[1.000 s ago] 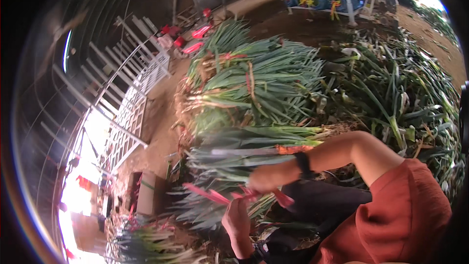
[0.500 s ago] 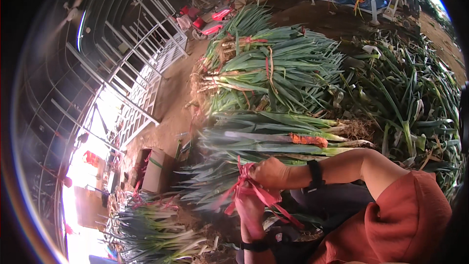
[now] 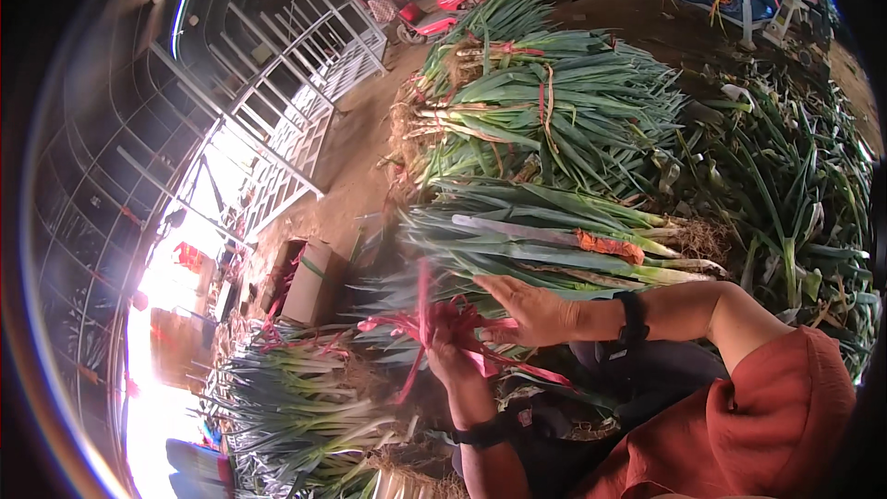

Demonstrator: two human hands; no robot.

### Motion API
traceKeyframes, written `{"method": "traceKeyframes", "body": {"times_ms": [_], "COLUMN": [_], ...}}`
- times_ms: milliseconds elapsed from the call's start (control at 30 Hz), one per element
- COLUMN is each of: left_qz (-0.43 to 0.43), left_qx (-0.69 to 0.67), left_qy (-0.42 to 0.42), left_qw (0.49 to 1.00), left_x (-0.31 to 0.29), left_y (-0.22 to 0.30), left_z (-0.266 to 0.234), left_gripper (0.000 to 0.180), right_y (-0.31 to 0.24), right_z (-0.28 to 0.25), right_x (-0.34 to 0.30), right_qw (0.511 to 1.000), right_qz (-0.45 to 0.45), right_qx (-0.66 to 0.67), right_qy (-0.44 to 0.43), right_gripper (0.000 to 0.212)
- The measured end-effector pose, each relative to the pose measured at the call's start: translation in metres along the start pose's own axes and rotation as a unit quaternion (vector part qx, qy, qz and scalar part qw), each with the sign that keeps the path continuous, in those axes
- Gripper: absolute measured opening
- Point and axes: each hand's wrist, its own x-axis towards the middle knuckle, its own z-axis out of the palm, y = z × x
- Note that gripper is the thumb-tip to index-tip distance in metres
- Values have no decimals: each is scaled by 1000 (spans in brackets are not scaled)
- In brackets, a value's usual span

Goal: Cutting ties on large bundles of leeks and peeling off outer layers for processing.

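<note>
Pink plastic tie strips (image 3: 480,360) are bunched in my left hand (image 3: 450,344), whose fingers are closed round them; loose ends hang out on several sides. My right hand (image 3: 536,312) is just beside it, fingers stretched out flat and apart, close to the strips. Beyond the hands, a long flat grey blade (image 3: 508,228) with an orange-wrapped handle (image 3: 610,248) lies on a pile of leeks (image 3: 554,203), their roots to the right. Blurred leek leaves (image 3: 393,300) spread below and left of the blade.
Tied leek bundles (image 3: 564,102) are stacked farther off. More leeks (image 3: 296,407) lie at lower left, near a cardboard box (image 3: 312,285). A heap of leafy trimmings (image 3: 785,194) lies to the right. A white metal rack (image 3: 296,148) stands at left, a red vehicle (image 3: 430,23) at the back.
My right hand has gone from closed at the strips to fingers stretched out. My left hand still grips the strips, slightly higher in view. The whole view has shifted a little.
</note>
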Motion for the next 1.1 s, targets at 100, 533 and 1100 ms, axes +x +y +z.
{"method": "traceKeyframes", "body": {"times_ms": [100, 533, 1100], "left_qz": [4, -262, -115], "left_qx": [-27, 255, -169], "left_qy": [-66, -221, 2], "left_qw": [997, 904, 979], "left_x": [-2, -34, -6], "left_y": [-9, 3, -20], "left_z": [3, 35, 8], "left_gripper": [23, 17, 18], "right_y": [-12, 6, 15], "right_z": [-11, -55, 29], "right_x": [-3, 6, 7], "right_qw": [948, 985, 993], "right_qz": [90, -147, -30], "right_qx": [257, -58, 76], "right_qy": [-164, -65, 86], "right_gripper": [68, 20, 28]}}
